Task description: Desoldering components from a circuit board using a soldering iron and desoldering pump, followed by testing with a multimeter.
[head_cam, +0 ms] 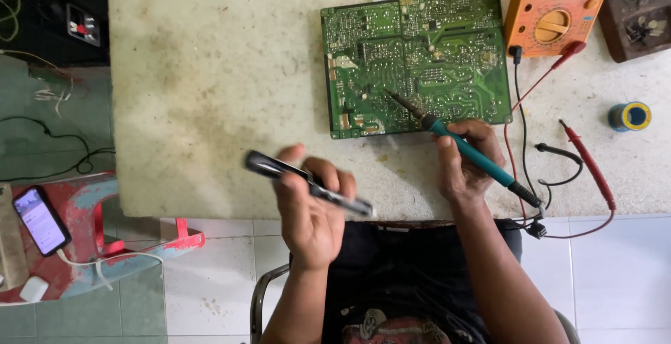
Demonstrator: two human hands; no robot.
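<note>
Fingers of the left hand (pixel 307 208) pinch a slim dark tool (pixel 307 184) near its middle, held level above the worktop (pixel 210 71) edge at about seven o'clock from the green circuit board (pixel 418 61); it looks light, stiff and smooth, likely best gripped mid-shaft. At five o'clock from the board, the right hand (pixel 465 162) wraps its grip around the teal soldering iron (pixel 461 148), tip on the board, which looks rigid but fragile, with the orange multimeter (pixel 556 8) at two o'clock.
</note>
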